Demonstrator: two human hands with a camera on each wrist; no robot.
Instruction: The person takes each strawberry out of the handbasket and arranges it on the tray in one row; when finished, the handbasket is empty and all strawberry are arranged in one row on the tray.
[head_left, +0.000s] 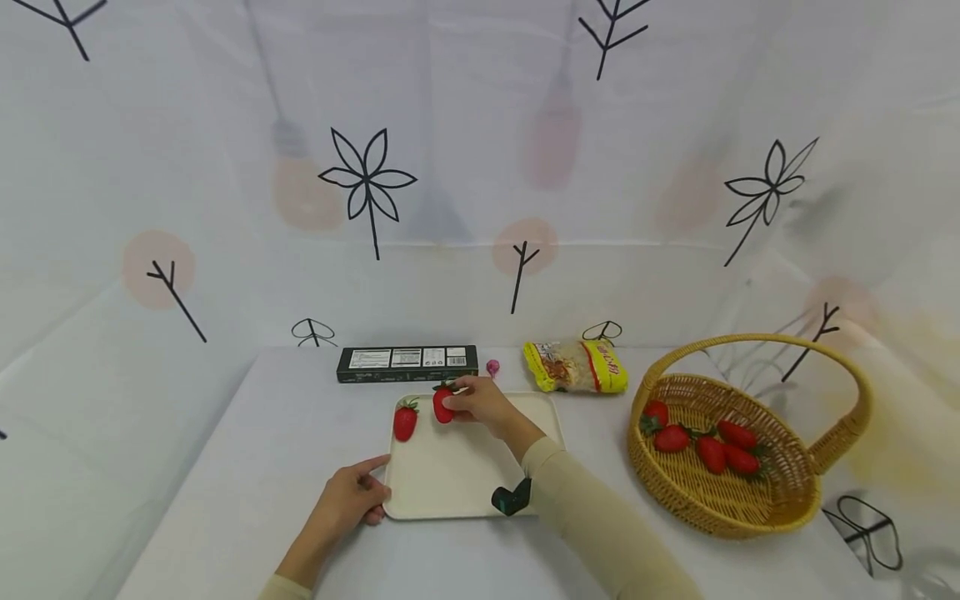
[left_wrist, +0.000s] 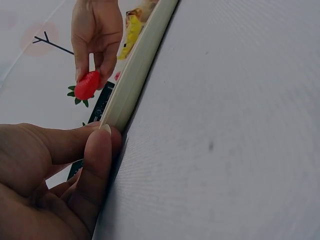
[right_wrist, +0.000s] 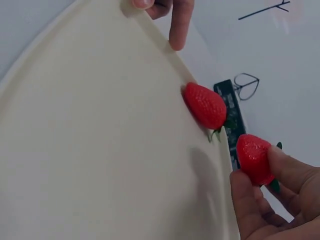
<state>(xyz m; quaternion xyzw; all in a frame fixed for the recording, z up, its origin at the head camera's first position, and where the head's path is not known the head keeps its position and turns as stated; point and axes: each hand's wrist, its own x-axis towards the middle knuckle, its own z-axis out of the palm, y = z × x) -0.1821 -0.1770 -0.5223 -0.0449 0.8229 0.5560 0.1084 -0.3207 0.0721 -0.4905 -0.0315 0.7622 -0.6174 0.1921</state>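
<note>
A cream rectangular tray (head_left: 465,492) lies on the white table. My left hand (head_left: 347,500) touches its left rim with thumb and index finger; the other fingers are bent outside the rim. In the left wrist view the left thumb (left_wrist: 97,160) presses against the rim. My right hand (head_left: 483,404) pinches a red strawberry (head_left: 442,405) with green leaves above the tray's far part. Another strawberry (head_left: 405,423) lies in the tray's far left corner, left of the held one. The right wrist view shows the held strawberry (right_wrist: 254,159) between thumb and fingers.
A wicker basket (head_left: 675,504) with a tall handle stands on the right, with several strawberries (head_left: 711,454) inside. Behind the tray are a black box (head_left: 407,375), a small pink lollipop (head_left: 492,367) and a yellow food packet (head_left: 576,367). A white patterned cloth hangs behind.
</note>
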